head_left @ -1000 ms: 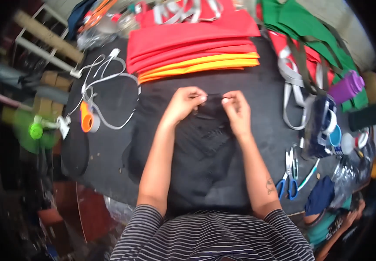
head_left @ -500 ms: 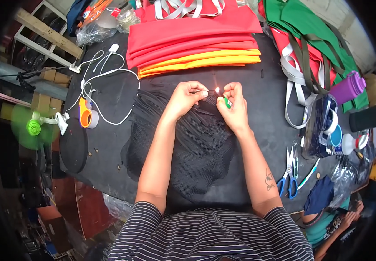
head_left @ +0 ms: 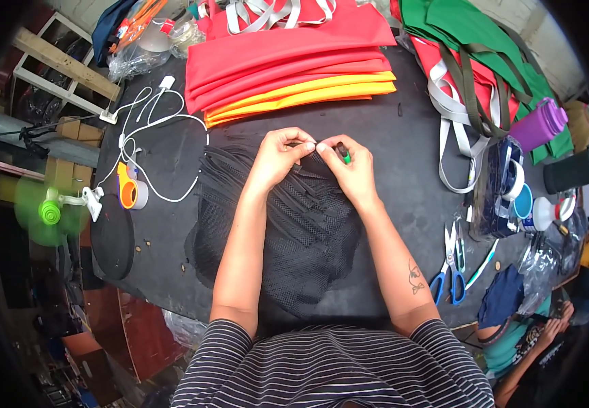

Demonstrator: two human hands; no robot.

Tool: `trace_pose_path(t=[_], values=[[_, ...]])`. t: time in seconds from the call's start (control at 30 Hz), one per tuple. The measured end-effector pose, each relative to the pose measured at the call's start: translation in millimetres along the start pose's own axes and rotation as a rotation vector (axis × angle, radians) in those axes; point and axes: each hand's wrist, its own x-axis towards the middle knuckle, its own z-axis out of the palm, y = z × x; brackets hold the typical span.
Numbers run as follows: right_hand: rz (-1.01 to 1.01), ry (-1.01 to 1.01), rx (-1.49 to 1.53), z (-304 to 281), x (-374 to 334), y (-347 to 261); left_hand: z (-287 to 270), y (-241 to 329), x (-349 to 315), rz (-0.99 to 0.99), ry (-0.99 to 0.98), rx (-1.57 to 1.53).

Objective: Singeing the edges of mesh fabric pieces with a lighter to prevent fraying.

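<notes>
Over a heap of black mesh fabric [head_left: 301, 265], my two hands meet fingertip to fingertip. My left hand [head_left: 274, 158] is closed in a pinch on a thin dark end, probably part of the black mesh; the fingers mostly cover it. A green lighter with a dark top [head_left: 345, 155] is tucked in the curled fingers of my right hand [head_left: 355, 175], and no flame shows on it. The thumb and index finger of that hand press at the same dark end. Long black zipper-like strips [head_left: 236, 170] lie across the mesh beside my left wrist.
Folded red and yellow bags [head_left: 287, 68] are stacked beyond my hands. White cable [head_left: 165, 198], a tape dispenser [head_left: 131, 190] and a green fan [head_left: 50, 212] are left. Blue-handled scissors [head_left: 451, 272], a purple bottle [head_left: 541, 126] and green bags [head_left: 468, 34] are right; another person [head_left: 522, 340] sits lower right.
The lighter's flame has gone out. My right hand has moved left, its fingertips now meeting those of my left hand at the dark end. The view has shifted slightly.
</notes>
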Motion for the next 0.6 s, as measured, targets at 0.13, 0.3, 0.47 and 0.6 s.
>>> trace_pose_path(t=[0.13, 0.3, 0.47, 0.6], values=[[0.004, 0.053, 0.052, 7, -6, -6, 5, 1, -2, 0.02, 0.061, 0.13], [0.052, 0.076, -0.119, -19, -13, -1, 12, 14, -17, 0.304, 0.242, 0.884], [0.213, 0.202, 0.267, -64, -16, 26, 7, 13, 0, 0.172, 0.009, 0.443], [0.194, 0.079, 0.396, -57, -19, 25, 18, 0, 16, -0.028, 0.066, 0.615]])
